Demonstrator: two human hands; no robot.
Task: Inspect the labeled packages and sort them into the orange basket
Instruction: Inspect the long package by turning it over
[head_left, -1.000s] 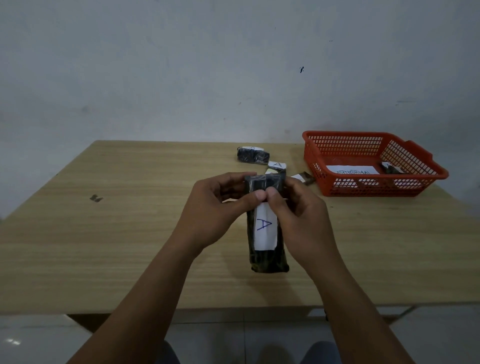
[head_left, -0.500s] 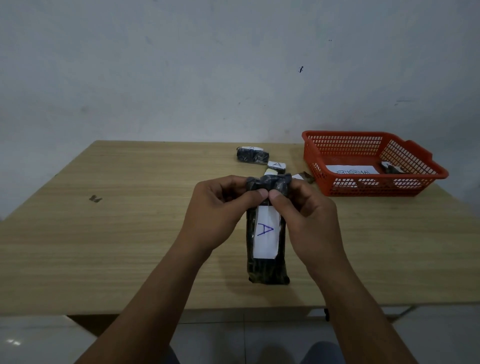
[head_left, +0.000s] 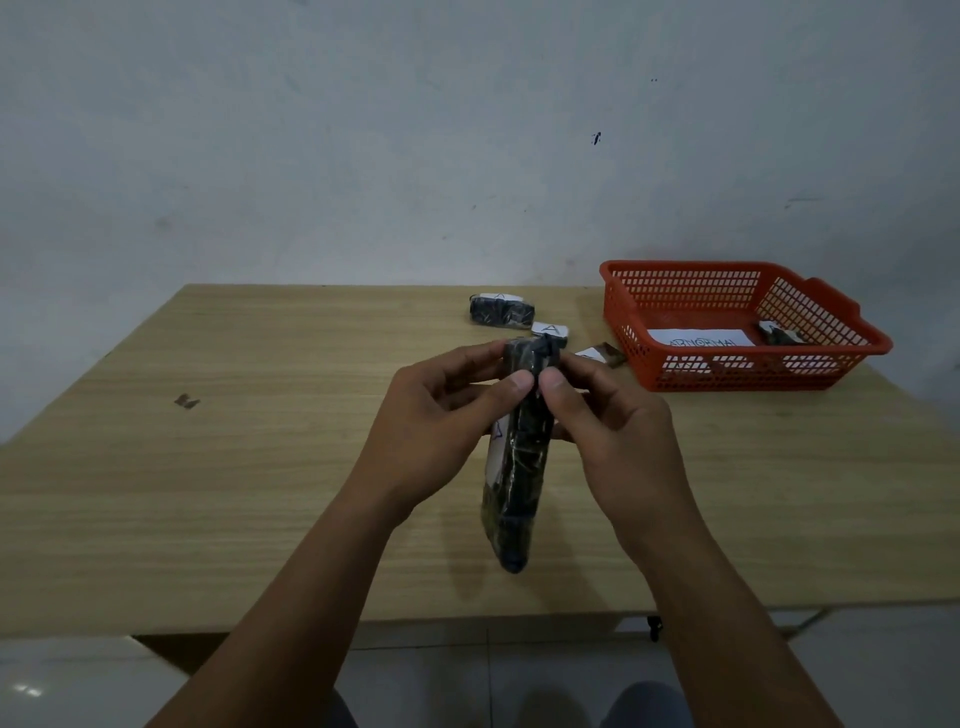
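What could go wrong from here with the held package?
1. Both hands, left hand and right hand, pinch only the top of the black package; it hangs free and could slip.
2. Its label faces sideways, so it may be misread.
3. Loose packages lie near the orange basket; a reach could knock them.

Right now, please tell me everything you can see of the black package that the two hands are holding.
The held package is a long, narrow bundle wrapped in glossy dark plastic. It hangs almost upright above the table, its lower end free. A white paper label shows only as a strip on its left side, the face turned away. The left hand and the right hand pinch its crumpled top end between thumbs and fingers.
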